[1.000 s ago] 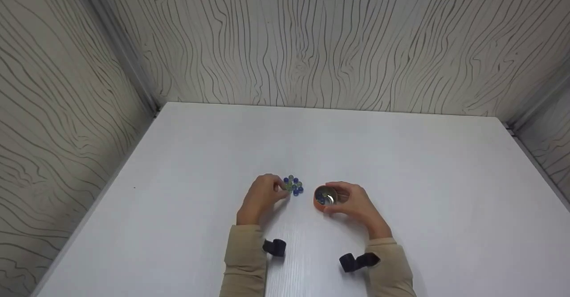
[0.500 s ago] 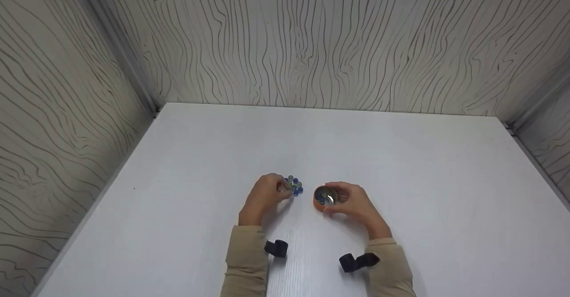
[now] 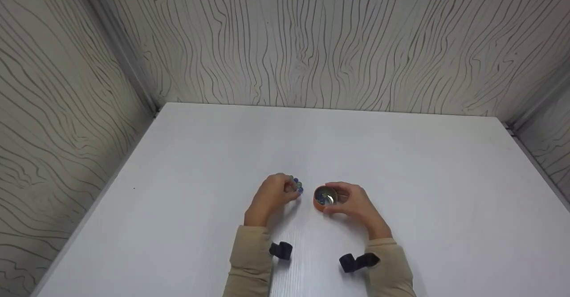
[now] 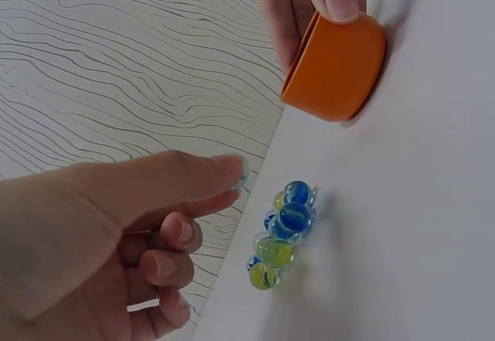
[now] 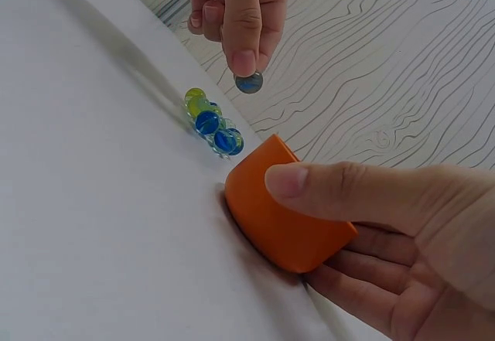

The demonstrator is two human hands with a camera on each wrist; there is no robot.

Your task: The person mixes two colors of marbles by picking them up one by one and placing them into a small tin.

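My left hand (image 3: 271, 194) pinches a clear glass marble (image 5: 249, 83) with a bluish tint between thumb and forefinger, raised above the table. Just beyond and below it, a cluster of blue and yellow-green marbles (image 4: 280, 236) lies on the table; in the head view the hand partly covers them. My right hand (image 3: 355, 201) grips a small round orange cup (image 5: 282, 209) by its sides, thumb on the near wall. The cup stands on the table with its mouth up. Inside its shiny metallic interior, several marbles (image 3: 320, 197) show in the head view.
The white table (image 3: 401, 154) extends around both hands. Behind it rises a wood-patterned panel (image 3: 303, 43), with another at the left side. A black wrist camera (image 3: 281, 250) sticks out from the left sleeve, and a second black camera (image 3: 349, 262) from the right.
My left hand has moved rightward over the marble cluster, toward the cup, and now holds a marble clear of the pile. The right hand and cup have stayed in place.
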